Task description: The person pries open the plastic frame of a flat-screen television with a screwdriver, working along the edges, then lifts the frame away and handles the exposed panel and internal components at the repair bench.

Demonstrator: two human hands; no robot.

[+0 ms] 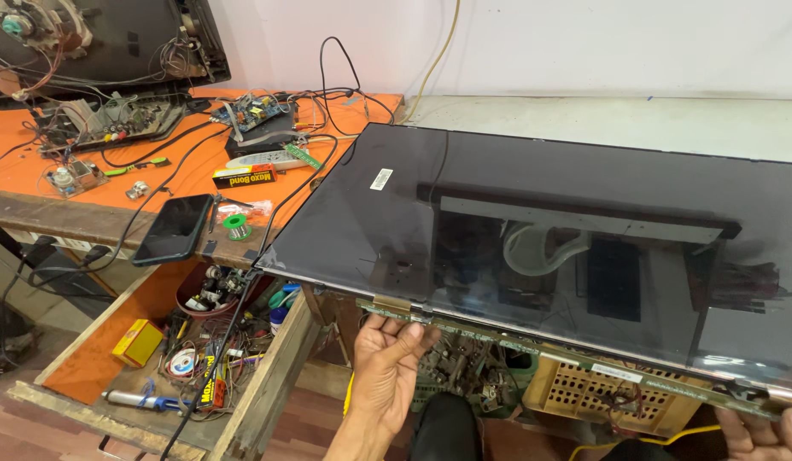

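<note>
Head view: large dark glossy display panel [532, 248] lies flat, spanning the grey bench top [669, 119] and overhanging its near edge. A narrow strip of green circuit board [584, 363] runs along the panel's near edge. The glass reflects shapes from above. A small white label [380, 178] sits near the far left corner.

Left hand [387, 367]: palm up, under the near edge left of centre, fingertips [404, 329] curled up against the brass-coloured tab on the strip. It supports the edge from below; fingers are not closed round it.

Right hand [763, 431]: at the near right corner of the panel, mostly cut off by the frame edge. Fingers touch the strip's end; whether they clamp it, cannot tell. Hands are well apart, one toward each end of the near edge.

Below the overhang: a yellow slotted plastic crate [601, 397] and a tangle of parts.

Left of the panel: orange workbench [37, 171] with a black phone [174, 228], a small solder spool [234, 224], a yellow-and-black adhesive box [244, 177], a remote control [259, 159] and loose circuit boards [259, 111]. Black cables [327, 94] cross the bench and reach onto the panel. An open wooden drawer [114, 358] beneath holds a yellow box, wire and small tools. An opened television chassis [105, 43] stands at the far left.
</note>
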